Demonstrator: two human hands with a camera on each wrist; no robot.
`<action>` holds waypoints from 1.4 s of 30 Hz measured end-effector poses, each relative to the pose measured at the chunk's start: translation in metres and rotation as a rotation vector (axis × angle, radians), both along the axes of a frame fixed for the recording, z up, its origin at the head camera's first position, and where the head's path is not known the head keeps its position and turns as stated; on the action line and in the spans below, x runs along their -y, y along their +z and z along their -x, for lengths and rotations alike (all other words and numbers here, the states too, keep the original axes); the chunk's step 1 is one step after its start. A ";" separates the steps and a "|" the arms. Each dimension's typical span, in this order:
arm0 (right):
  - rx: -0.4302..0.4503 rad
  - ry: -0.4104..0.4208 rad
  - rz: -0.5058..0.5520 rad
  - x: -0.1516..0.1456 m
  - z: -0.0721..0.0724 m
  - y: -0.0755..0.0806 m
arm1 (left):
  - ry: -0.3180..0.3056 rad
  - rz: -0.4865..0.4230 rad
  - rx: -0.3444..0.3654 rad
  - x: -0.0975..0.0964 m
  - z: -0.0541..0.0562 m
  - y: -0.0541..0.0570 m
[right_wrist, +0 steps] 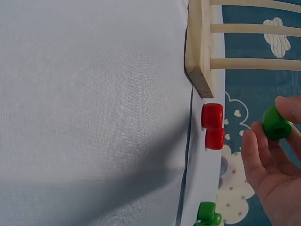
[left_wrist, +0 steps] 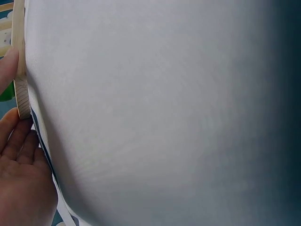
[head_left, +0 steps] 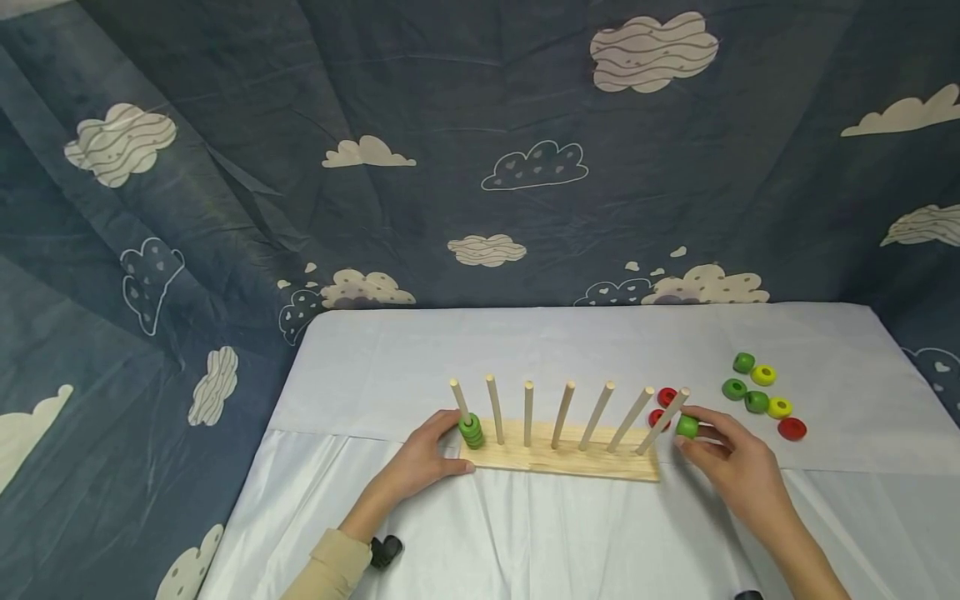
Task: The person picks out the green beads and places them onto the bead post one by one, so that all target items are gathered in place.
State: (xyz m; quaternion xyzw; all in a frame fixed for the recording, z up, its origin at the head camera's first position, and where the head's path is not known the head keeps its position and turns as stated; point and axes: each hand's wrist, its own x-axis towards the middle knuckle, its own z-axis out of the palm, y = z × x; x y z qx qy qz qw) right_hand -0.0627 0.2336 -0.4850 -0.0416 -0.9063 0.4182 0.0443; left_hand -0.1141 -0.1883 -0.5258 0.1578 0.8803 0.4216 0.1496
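A wooden peg board [head_left: 543,458] with a row of upright pegs lies across the table. Several green beads [head_left: 471,432] are stacked on its leftmost peg. My left hand [head_left: 420,463] grips the board's left end, thumb at the front edge; in the left wrist view the board's end [left_wrist: 22,96] shows between thumb and fingers. Just right of the rightmost peg, my right hand [head_left: 738,468] pinches a green bead [head_left: 687,426] between thumb and fingers. That bead [right_wrist: 276,124] is held above the table in the right wrist view, its hole visible.
Two red beads [right_wrist: 212,116] lie behind the board's right end. Farther right are loose green beads [head_left: 735,389], yellow beads [head_left: 780,407] and a red bead [head_left: 792,429]. A small black object [head_left: 386,552] is beside the left sleeve. Dark cloud-print cloth [head_left: 450,83] hangs behind the white-covered table [head_left: 525,342].
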 end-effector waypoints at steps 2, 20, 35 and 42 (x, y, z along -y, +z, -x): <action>0.006 -0.014 0.004 0.001 -0.001 0.001 | -0.001 0.005 0.003 0.000 0.000 0.000; -0.038 -0.087 0.061 0.007 0.001 0.023 | -0.001 -0.004 0.004 0.000 -0.001 -0.002; -0.287 -0.076 0.113 0.013 0.005 0.050 | -0.001 -0.019 0.004 -0.001 -0.001 0.002; -0.392 -0.047 0.137 0.015 0.009 0.064 | -0.008 -0.007 0.001 0.000 0.000 0.000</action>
